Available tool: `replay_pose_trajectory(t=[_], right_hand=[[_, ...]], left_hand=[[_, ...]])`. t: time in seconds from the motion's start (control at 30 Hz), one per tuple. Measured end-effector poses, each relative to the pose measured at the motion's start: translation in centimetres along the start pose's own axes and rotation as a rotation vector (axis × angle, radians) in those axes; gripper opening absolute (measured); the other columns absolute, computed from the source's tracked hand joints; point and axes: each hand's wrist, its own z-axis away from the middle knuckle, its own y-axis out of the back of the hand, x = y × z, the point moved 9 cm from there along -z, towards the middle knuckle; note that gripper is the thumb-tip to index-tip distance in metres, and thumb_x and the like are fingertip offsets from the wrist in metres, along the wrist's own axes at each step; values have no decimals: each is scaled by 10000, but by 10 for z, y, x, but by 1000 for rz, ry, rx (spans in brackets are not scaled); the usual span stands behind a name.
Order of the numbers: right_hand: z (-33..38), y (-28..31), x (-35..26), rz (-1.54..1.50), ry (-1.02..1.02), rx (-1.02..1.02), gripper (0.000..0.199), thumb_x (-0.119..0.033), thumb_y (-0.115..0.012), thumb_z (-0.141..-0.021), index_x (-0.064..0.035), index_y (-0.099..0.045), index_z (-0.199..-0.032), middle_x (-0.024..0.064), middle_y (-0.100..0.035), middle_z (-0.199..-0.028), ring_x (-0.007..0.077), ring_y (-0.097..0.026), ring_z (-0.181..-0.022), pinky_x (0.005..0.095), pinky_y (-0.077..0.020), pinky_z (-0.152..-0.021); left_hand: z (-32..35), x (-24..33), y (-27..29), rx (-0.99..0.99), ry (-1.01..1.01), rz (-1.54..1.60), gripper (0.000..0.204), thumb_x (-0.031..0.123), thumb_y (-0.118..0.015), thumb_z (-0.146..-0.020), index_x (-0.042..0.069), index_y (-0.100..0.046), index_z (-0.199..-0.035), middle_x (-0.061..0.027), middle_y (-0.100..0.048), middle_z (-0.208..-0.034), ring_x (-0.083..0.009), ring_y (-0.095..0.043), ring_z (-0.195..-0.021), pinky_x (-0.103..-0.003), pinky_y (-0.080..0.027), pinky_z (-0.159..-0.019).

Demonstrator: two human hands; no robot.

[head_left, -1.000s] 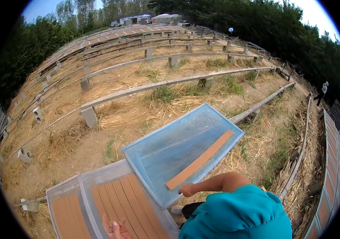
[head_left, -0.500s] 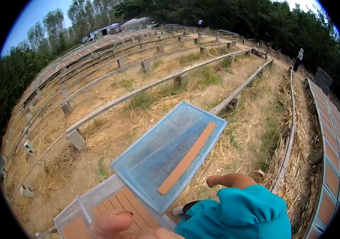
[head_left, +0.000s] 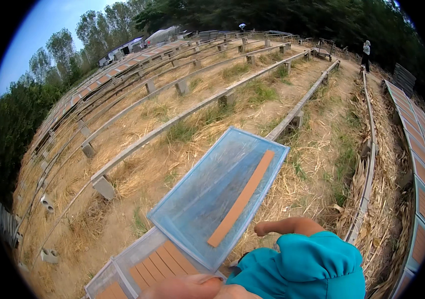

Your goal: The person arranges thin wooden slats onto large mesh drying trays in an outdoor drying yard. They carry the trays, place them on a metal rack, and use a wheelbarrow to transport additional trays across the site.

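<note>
Blue tray: a rectangular, pale-framed blue mesh tray [head_left: 187,204] is seen at the middle, its near corner overlapping the near tray.
Single strip: one long, flat brown strip [head_left: 241,199] is laid lengthwise along the right side of the blue tray.
Near tray: a whitish mesh tray [head_left: 131,253] is seen nearer and to the left; several flat brown strips [head_left: 160,264] are laid on it side by side, with a crossbar between two groups.
Left hand: the bare left hand [head_left: 187,289] is held low over the near tray in view, blurred and cut off; whether its fingers are apart or together cannot be told.
Right hand: the bare right hand [head_left: 261,228], below a teal sleeve [head_left: 317,259], is held just right of the blue tray, apparently not touching it; its finger state cannot be told.
Progress: the near tray is judged well filled where visible; the blue tray is judged barely begun, with one strip placed. How much is left cannot be told.
Surroundings: a long rail [head_left: 304,102] is seen running far from the blue tray, over straw-strewn ground [head_left: 317,164].
</note>
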Motion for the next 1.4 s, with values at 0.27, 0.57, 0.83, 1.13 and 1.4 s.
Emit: replay_pose_trajectory(t=[0.27,0.57,0.83,1.13,1.4], right_hand=[[-41,-87,93,83,-69,-101,270,-193,-510,-734,-15,-659,-871,184,-624,-937,360,-585,-873,453,-465,-747],[-37,-31,19,-11,-105,-51,291,-201,-503,-732,-18,-662,-892,199,-623,-940,360,-586,-879,449,-462,-752],[-26,-53,30,22,-120,-114,316,-193,-473,-744,-28,-654,-944,192,-622,-962,352,-589,-887,441,-462,-765],[-15,-9,-13,83,16,18,296,-177,-455,-731,-15,-667,-860,197,-629,-916,362,-591,-849,464,-463,-718],[-23,21,-50,95,-13,-98,282,-212,-496,-763,-43,-665,-913,185,-607,-1012,359,-565,-918,477,-453,-762]], left_hand=[[9,4,12,124,-244,158,788,200,-613,-831,43,-101,-1409,-81,-589,-727,-210,-560,-667,-398,-469,-773],[24,20,4,433,-301,-46,693,193,-551,-868,-48,-138,-1369,-178,-618,-725,-283,-595,-720,-446,-459,-771],[28,36,4,-314,-191,-176,793,184,-594,-836,-49,-64,-1377,-142,-658,-784,-322,-599,-840,-504,-421,-793],[67,79,38,112,-236,-62,724,137,-587,-826,-20,-154,-1385,-142,-629,-992,-299,-587,-856,-496,-392,-863],[112,94,97,736,-157,-169,672,-9,-479,-784,87,-221,-1398,4,-382,-616,-94,-439,-503,-322,-462,-569]])
